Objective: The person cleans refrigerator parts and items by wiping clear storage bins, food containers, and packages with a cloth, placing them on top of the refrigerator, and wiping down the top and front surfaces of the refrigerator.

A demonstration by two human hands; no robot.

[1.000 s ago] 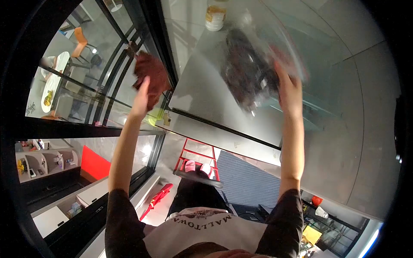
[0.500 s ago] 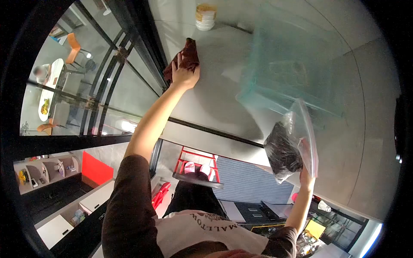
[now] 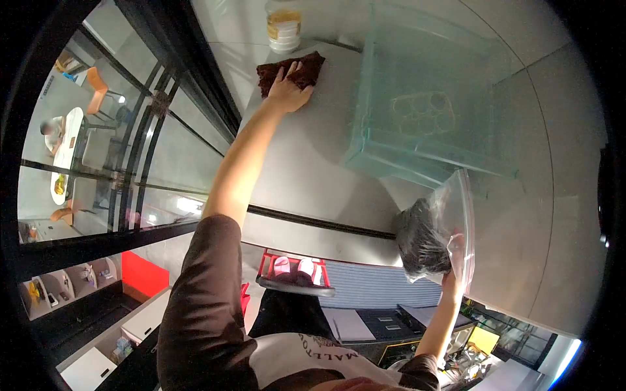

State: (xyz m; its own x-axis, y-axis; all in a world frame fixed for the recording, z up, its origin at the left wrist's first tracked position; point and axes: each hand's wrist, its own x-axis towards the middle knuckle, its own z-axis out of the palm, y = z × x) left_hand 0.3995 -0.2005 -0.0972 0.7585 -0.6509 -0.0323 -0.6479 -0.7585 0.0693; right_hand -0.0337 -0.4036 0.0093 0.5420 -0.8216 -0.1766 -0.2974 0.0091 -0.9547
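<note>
My left hand (image 3: 289,91) lies with fingers spread on a dark red-brown cloth (image 3: 306,67), pressing it on the grey surface (image 3: 313,143). Just beyond the cloth stands a bottle with a yellow label and white lower part (image 3: 283,29). On the right, my right hand (image 3: 454,277) grips a clear zip bag (image 3: 462,202) with a dark bundle (image 3: 420,241) inside. The bag hangs by the front edge of the surface, partly hiding the fingers. A clear greenish plastic bin (image 3: 424,98) rests beyond the bag.
A black-framed glass partition (image 3: 195,72) runs along the left. Through it a person (image 3: 53,133) sits at a white table (image 3: 65,156). Below, my feet in pink footwear stand on a red ladder (image 3: 264,264). A blue ribbed mat (image 3: 372,283) lies lower down.
My left hand has gone from the partition side onto the surface, with the cloth now spread under it. My right hand has drawn the bag down toward the front edge, uncovering the bin.
</note>
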